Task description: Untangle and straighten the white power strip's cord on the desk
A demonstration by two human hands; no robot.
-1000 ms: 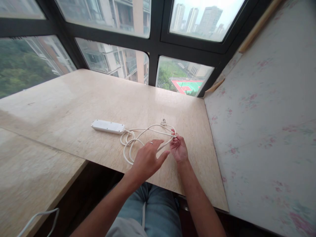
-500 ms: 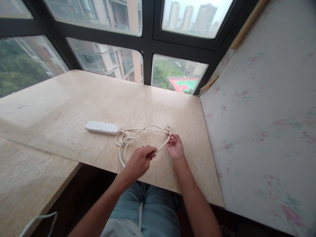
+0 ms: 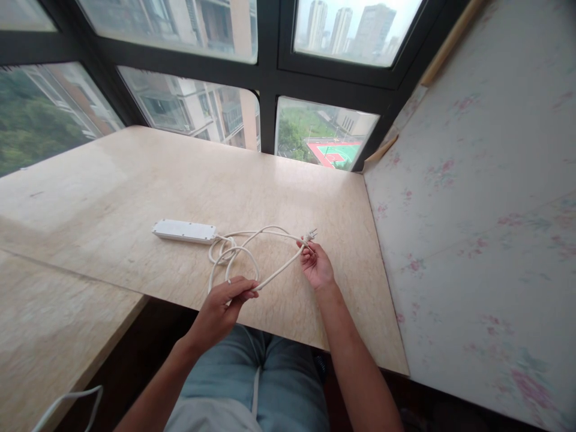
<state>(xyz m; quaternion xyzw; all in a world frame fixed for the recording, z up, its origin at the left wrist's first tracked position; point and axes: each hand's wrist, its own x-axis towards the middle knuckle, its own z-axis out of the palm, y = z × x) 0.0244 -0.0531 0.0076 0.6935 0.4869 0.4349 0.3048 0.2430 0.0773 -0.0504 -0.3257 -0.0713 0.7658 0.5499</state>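
Observation:
A white power strip (image 3: 184, 231) lies on the stone-patterned ledge, with its screwed side facing up. From its right end runs a white power cord (image 3: 279, 268), looped loosely on the ledge. My left hand (image 3: 229, 303) pinches the cord near the ledge's front edge; a ring shows on one finger. My right hand (image 3: 316, 263) is closed on the cord just below the plug (image 3: 310, 235), whose prongs point up and to the right. Between the two hands the cord runs nearly straight.
The ledge (image 3: 310, 192) reaches back to dark-framed windows (image 3: 267, 90). A wall with floral paper (image 3: 450, 252) bounds it on the right, its paper peeling near the window. A lower-left surface (image 3: 54, 318) adjoins the ledge, and another white cable (image 3: 72, 396) hangs at the bottom left.
My left hand has slid left and toward me along the cord, lengthening the stretch between my hands. The plug has tilted to the right in my right hand, which stays nearly in place.

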